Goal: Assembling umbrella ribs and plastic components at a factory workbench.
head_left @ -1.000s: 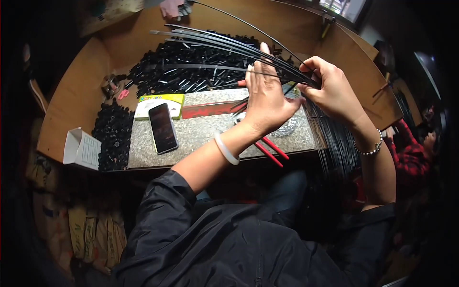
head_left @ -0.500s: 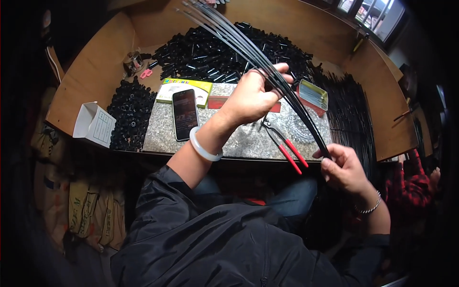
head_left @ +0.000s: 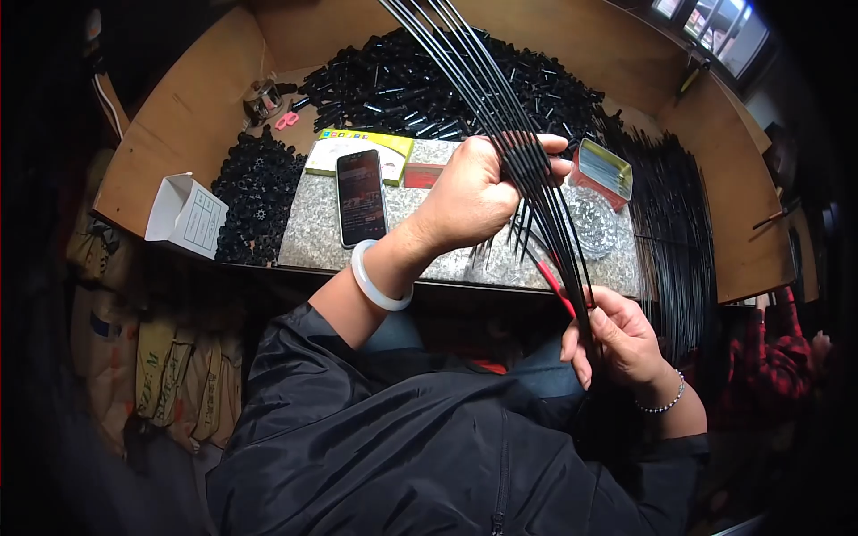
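Observation:
A bundle of thin black rods slants across the bench from the far edge down toward my lap. My left hand, with a white bangle on its wrist, is closed round the middle of the bundle. At the lower ends, the thumb and fingers of my right hand press on the rods; some of its fingers are behind them. A few shorter rod ends stick out below my left hand. Partly hidden behind the bundle are pliers with red handles. A clear glass dish is just right of the rods.
Black tubular parts are heaped at the back, with small black gear-like parts at left. A phone leans against a yellow-white box. Right are an open tin and many black rods. Wooden walls enclose the bench.
The rods have fanned out and tilted more upright. My right hand has moved slightly left and down along their lower ends, its fingers more spread. The rods now cover much of the pliers.

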A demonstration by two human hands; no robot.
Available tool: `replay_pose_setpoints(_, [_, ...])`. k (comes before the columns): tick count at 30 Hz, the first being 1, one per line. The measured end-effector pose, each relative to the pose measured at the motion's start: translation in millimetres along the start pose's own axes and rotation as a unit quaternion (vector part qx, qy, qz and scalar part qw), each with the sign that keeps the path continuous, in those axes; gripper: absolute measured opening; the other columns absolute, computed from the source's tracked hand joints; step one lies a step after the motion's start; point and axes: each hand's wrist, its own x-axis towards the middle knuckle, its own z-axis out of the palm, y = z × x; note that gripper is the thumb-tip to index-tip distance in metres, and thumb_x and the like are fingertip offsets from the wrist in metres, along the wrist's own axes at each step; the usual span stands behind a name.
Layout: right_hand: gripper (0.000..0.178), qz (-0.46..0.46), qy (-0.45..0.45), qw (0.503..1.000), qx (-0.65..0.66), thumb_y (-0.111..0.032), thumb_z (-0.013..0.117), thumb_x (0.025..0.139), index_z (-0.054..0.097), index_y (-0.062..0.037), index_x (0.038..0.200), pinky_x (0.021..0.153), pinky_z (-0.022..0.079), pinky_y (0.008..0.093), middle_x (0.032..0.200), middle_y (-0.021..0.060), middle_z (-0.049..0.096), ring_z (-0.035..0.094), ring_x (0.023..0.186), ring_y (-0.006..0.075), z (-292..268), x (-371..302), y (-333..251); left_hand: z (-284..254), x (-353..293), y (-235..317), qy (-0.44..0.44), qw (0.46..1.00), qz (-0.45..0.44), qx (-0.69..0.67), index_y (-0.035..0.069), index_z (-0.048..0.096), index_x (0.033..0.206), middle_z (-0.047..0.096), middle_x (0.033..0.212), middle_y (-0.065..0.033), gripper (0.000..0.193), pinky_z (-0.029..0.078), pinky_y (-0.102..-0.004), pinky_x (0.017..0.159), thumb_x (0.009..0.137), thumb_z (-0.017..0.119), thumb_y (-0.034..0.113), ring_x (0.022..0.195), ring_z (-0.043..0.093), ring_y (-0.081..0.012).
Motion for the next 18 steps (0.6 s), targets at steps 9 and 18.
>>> replay_pose_setpoints(9, [0.029, -0.019, 0.107, 0.983, -0.149, -0.021, 0.037, 0.101, 0.054, 0.0019, 0.103, 0.042, 0.027, 0.0173, 0.053, -0.003, 0.043, 0.033, 0.043, 0.0025, 18.4, -12.3, -9.3, 6.0, -18.6, -42.3, 0.009, 0.996, 0.027, 0.087, -0.003, 0.063, 0.104, 0.069, 0.088, -0.0103, 0.021, 0.05, -0.0292, 0.079, 0.09, 0.057, 0.011, 0.086, 0.065, -0.0144])
replay_pose_setpoints(18, [0.013, -0.191, 0.194, 0.892, -0.36, -0.003, 0.043, 0.092, 0.055, -0.0005, 0.094, 0.047, 0.039, 0.0232, 0.058, 0.0022, 0.05, 0.048, 0.049, 0.009, -12.3, 14.9, 112.6, -95.9, 50.2, -123.7, -0.079, 0.842, 0.176, 0.503, 0.011, 0.06, 0.114, 0.06, 0.113, -0.0113, 0.038, 0.047, -0.0314, 0.091, 0.076, 0.064, 0.014, 0.107, 0.056, -0.0292])
